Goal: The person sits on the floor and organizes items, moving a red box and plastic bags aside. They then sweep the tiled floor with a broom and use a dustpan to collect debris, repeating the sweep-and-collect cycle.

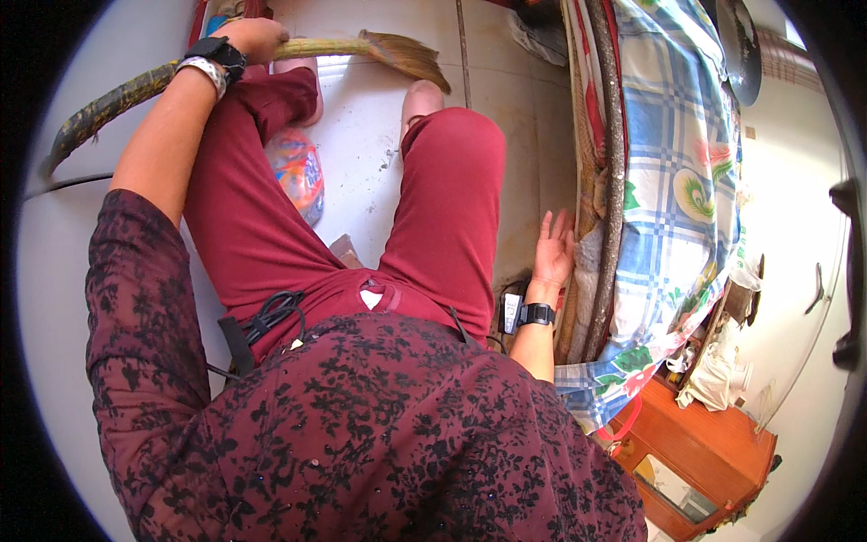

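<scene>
My left hand (254, 40) is wrapped around the handle of a straw broom (325, 47). The curved back end of the handle, dark and taped, reaches out past my left forearm. The straw bristles (410, 57) fan out over the tiled floor (359, 95), just beyond the toe of my right slipper (421, 101). Low at my right side, my right hand (555, 251) holds nothing; its fingers are spread beside the edge of a bed (582, 271), whether touching it cannot be told. Between my legs lies a knotted-looking plastic bag (298, 176) with colourful contents.
A dark metal rail (613, 169) runs along the bed, beside a blue checked cloth (660, 223). A labelled adapter box (510, 313) sits near my right wrist. Coiled black cable (274, 315) hangs at my waist. A wooden cabinet (704, 447) stands behind right.
</scene>
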A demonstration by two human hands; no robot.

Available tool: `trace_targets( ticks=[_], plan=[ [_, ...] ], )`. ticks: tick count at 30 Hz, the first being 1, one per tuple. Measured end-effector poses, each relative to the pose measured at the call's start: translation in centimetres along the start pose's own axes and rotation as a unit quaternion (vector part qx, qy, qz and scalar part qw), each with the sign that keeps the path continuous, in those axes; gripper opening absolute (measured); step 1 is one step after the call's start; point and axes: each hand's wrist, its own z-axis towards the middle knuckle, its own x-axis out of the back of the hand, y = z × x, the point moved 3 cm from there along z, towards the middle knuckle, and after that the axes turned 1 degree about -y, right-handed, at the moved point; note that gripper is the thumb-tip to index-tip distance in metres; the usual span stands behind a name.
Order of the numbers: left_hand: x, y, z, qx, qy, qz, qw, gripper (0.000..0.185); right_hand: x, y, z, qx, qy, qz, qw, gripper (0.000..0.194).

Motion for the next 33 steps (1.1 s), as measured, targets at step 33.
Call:
trace_targets(
  ticks=[33],
  plan=[
    [-0.5, -0.2, 1.0, -0.006, 0.009, 0.015, 1.0, 0.025, -3.6, 1.1, -4.3, -0.131, 0.008, 0.025, 0.991, 0.04]
  ],
)
